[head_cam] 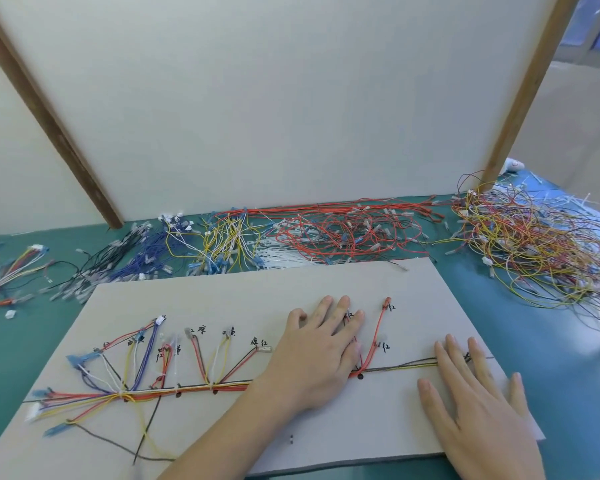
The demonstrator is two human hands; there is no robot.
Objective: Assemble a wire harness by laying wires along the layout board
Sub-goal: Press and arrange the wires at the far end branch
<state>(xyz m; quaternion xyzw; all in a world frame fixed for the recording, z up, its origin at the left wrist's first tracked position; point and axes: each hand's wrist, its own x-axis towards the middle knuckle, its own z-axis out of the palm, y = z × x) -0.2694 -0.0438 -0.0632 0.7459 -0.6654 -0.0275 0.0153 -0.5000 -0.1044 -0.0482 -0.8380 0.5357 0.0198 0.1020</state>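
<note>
Two hands flat on the layout board [413, 292], low in the frame. Left hand [312, 355] near the middle, fingers straight and a little spread, pressing down on the wire harness [187, 393]. Main bundle of wires running from the lower left, going under the left palm, coming out by a black dot on the board. Thin red wire ends peeking out between the left fingertips [343, 303]. Right hand [482, 410] in the lower right corner, fingers straight and wide, holding nothing, just lying on top. Dark and yellow wires of the trunk sliding under the right fingertips [444, 348] and showing again past them near the board's right edge. One red wire [378, 330] standing free between the two hands, rising from the trunk up to a red tip, not touched by any finger. More branches fanning up and to the left from the bundle, with small black writing beside each. Behind the board, on the green table [568, 358], piles of loose wires: black and blue wires [132, 254] at the left, yellow wires [226, 237] and red wires [343, 226] in the middle, a big tangled heap [534, 244] at the right. White panel [274, 98] with brown wooden edges filling the top.
</note>
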